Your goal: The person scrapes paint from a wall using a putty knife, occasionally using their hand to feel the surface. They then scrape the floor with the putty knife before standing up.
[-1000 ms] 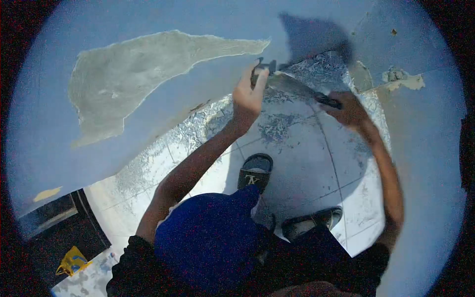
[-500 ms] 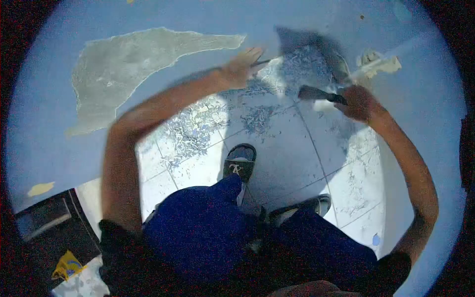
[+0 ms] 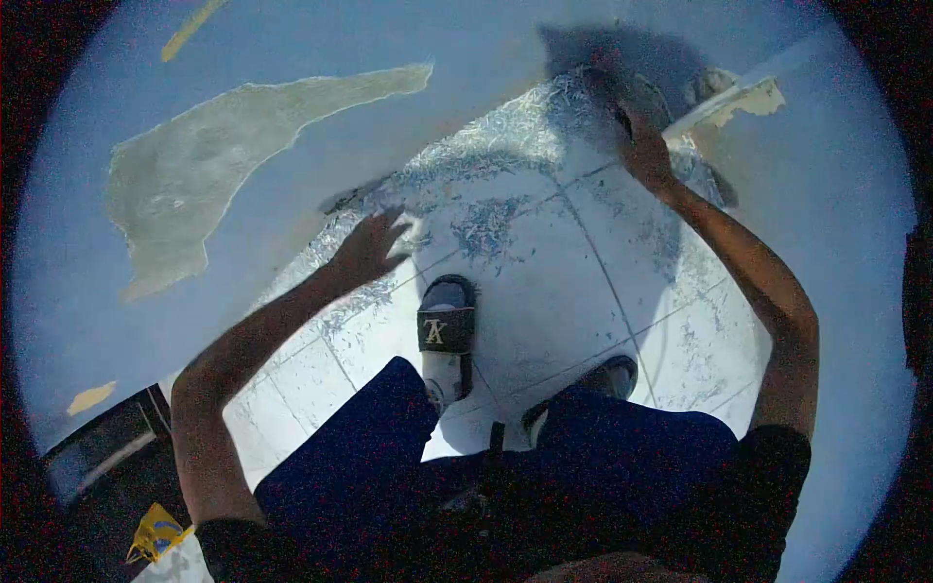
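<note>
And now the dark-handled scraper [image 3: 623,120] is gripped in the closed right hand [image 3: 645,155], its long axis pointed far and slightly left, its far end lost in shadow. By the right hand it is kept well apart from the left hand [image 3: 367,251], which is spread open, nothing seen held. Since the earlier frame, the scraper has been swung farther away, the left hand brought nearer.

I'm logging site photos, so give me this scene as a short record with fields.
Left hand: fingers spread, near the wall's base
Right hand: around a dark tool, tool end unclear
Wall: blue, with a grey patch
Floor: pale tiles, scattered flakes
Footwear: dark sandals
</note>
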